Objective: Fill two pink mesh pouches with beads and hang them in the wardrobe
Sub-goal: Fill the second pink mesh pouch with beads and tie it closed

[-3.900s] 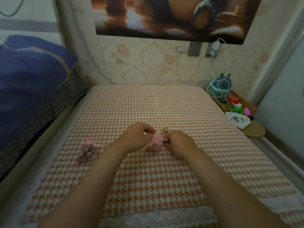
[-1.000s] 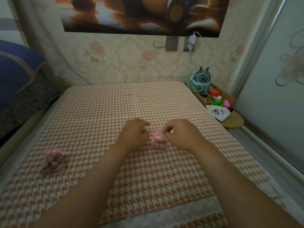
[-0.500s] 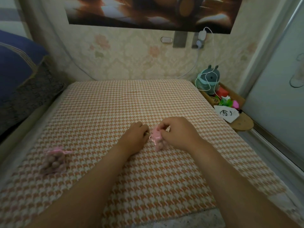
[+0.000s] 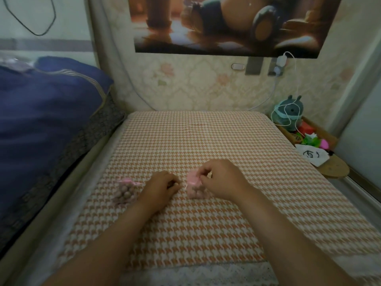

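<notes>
Head cam: first pink mesh pouch (image 4: 125, 193) lies filled on the houndstooth tabletop (image 4: 206, 145), looks drawn closed. Right hand (image 4: 224, 179) pinches the neck of the second pink mesh pouch (image 4: 193, 185), beads inside. Left hand (image 4: 161, 187) is curled just beside it, can't tell if it's got the string. Hanging both isn't done yet.
</notes>
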A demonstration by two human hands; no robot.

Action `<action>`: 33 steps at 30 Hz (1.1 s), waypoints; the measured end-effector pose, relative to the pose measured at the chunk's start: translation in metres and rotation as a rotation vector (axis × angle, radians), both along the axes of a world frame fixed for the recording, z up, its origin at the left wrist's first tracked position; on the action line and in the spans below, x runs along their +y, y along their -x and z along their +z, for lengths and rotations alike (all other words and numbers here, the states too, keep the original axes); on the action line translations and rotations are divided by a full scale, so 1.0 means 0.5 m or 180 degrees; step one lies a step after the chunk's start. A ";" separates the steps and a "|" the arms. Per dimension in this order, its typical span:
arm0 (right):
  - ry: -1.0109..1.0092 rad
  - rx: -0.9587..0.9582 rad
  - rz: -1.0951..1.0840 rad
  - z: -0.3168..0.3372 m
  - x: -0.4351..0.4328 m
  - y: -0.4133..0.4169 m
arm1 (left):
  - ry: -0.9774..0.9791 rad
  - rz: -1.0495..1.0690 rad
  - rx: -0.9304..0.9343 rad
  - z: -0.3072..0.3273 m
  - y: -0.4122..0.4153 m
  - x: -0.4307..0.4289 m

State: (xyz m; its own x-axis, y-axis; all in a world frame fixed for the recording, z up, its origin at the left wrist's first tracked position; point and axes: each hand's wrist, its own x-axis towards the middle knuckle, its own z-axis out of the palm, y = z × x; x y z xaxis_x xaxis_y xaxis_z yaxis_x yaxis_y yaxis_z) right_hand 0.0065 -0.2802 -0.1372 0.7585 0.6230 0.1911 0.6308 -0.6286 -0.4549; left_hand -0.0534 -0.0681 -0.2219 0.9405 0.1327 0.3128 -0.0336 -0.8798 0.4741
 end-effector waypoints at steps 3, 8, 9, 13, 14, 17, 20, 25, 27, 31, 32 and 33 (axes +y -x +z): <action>0.0016 -0.0013 0.0032 -0.003 0.014 0.012 | 0.0294 0.0011 0.0110 0.024 0.016 0.001; 0.0141 -0.0079 -0.0004 -0.001 0.022 0.015 | 0.0572 0.0257 -0.0165 0.081 0.022 0.008; 0.0150 -0.0063 -0.0002 0.000 0.020 0.015 | 0.0784 0.0258 -0.0246 0.098 0.023 0.003; 0.0206 -0.0042 -0.0017 0.002 0.014 0.013 | 0.1374 -0.0020 -0.0537 0.146 0.022 -0.039; 0.0235 -0.0062 -0.0037 0.002 0.012 0.011 | 0.1363 -0.0085 -0.0563 0.151 0.022 -0.052; 0.0254 0.0002 -0.0055 0.003 0.004 0.005 | 0.1128 -0.0185 -0.0478 0.157 0.017 -0.084; 0.0211 0.0038 -0.0046 0.004 -0.005 0.001 | 0.0990 -0.0224 -0.0324 0.155 0.010 -0.101; 0.0233 0.0016 -0.0011 0.003 -0.021 -0.011 | 0.0711 -0.0407 -0.0286 0.150 -0.008 -0.110; 0.0254 -0.0020 -0.0045 0.004 -0.027 -0.018 | 0.0574 -0.0534 -0.0180 0.148 -0.011 -0.112; 0.0374 -0.0021 -0.0017 0.004 -0.036 -0.028 | 0.0286 -0.0361 0.0127 0.141 -0.013 -0.112; 0.0401 -0.0020 -0.0011 0.004 -0.037 -0.029 | 0.0276 -0.0301 0.0217 0.142 -0.013 -0.112; 0.0403 -0.0010 -0.0010 0.004 -0.037 -0.030 | 0.0268 -0.0244 0.0290 0.144 -0.012 -0.111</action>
State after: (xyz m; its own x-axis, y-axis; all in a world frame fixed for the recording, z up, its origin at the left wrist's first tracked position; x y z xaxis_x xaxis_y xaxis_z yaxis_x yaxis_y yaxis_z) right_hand 0.0215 -0.2987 -0.1354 0.7602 0.6398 0.1133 0.6299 -0.6830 -0.3698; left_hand -0.0474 -0.1237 -0.1498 0.9729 0.0813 0.2165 -0.0527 -0.8333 0.5502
